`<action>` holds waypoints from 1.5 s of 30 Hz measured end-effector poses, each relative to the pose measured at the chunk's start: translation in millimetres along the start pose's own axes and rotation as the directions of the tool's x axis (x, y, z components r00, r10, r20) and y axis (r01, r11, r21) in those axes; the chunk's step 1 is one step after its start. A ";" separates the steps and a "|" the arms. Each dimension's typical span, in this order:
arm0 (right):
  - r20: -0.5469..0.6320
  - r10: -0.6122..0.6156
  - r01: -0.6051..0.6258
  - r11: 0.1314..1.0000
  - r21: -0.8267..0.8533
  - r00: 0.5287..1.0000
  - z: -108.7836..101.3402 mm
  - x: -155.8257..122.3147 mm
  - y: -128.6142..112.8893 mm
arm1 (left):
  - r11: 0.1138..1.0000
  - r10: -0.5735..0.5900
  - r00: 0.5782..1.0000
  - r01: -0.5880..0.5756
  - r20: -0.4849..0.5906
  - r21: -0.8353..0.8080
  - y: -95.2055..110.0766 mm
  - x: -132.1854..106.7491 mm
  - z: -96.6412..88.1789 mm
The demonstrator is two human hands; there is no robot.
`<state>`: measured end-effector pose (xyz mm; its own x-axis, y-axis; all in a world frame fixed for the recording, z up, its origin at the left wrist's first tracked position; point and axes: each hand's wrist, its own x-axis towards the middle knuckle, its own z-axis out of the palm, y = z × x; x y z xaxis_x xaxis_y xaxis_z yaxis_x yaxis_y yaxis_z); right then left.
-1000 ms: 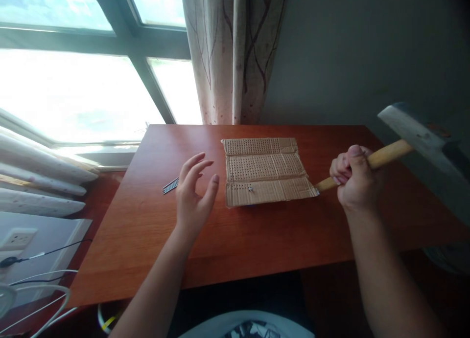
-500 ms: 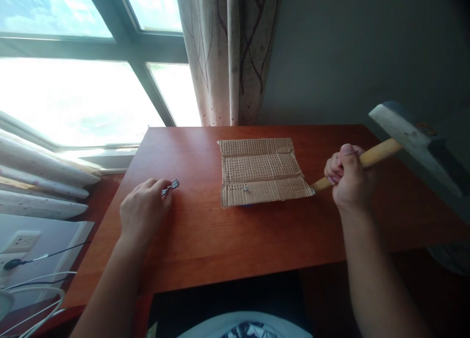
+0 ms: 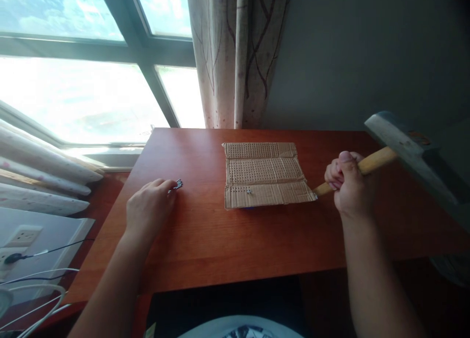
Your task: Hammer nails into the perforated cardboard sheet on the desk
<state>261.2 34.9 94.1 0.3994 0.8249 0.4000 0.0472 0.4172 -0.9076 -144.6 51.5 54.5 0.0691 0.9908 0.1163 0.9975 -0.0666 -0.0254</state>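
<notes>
In my right hand (image 3: 345, 186) is a hammer (image 3: 380, 160), gripped round its wooden handle. Its big metal head tilts up to the right, and the handle's lower end is by the corner of a cardboard sheet (image 3: 264, 169). Rows of small holes dot the cardboard, and a small metal piece (image 3: 248, 191) stands out near its front edge. My left hand (image 3: 150, 206), over the left of the table, has its fingers closed on a small bunch of metal nails (image 3: 178, 184). The fingers hide part of the bunch.
The reddish wooden table (image 3: 205, 250) spreads under both hands. A window (image 3: 73, 98) and a patterned curtain (image 3: 220, 59) stand behind it. At the lower left are a wall socket (image 3: 25, 236) and several cables (image 3: 40, 274).
The view has shifted slightly. My left fingers now cover more of the nails. My right hand keeps its grip on the hammer, whose head sits a little lower in view.
</notes>
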 end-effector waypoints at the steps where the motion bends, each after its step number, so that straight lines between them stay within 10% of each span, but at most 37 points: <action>1: 0.000 0.000 0.000 1.000 0.008 1.000 -0.7 0.7 -0.6 | 1.000 0.001 1.000 -0.001 0.003 0.001 0.5 0.2 0.1; 15: -0.048 -0.016 0.019 0.998 0.061 0.999 -11.9 -0.1 -3.2 | 0.999 0.047 0.996 -0.046 0.081 -0.014 -0.5 0.5 2.0; 22: -0.053 -0.022 0.025 0.997 0.068 0.998 -10.2 -2.5 -5.5 | 0.953 0.166 0.979 -0.128 0.121 -0.275 7.7 -1.3 -1.2; 27: -0.048 -0.022 0.025 0.997 0.068 0.999 -12.4 -3.9 -4.9 | 0.496 0.180 0.969 -0.238 -0.169 -0.835 40.5 -12.9 -17.9; 31: -0.054 -0.040 0.044 0.997 0.063 0.998 -15.3 -4.2 -4.1 | 0.186 0.057 0.977 -0.211 -0.204 -0.960 70.5 -16.3 -32.4; 45: -0.081 -0.034 0.041 0.995 0.089 0.996 -18.2 -6.6 -7.1 | 0.553 0.224 0.892 -0.448 -0.393 -0.702 115.5 1.9 -31.2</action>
<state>274.8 19.6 95.5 0.4708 0.7766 0.4187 -0.0185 0.4831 -0.8754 -28.7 42.0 82.7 0.2919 0.8224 0.4882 0.5325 -0.5638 0.6313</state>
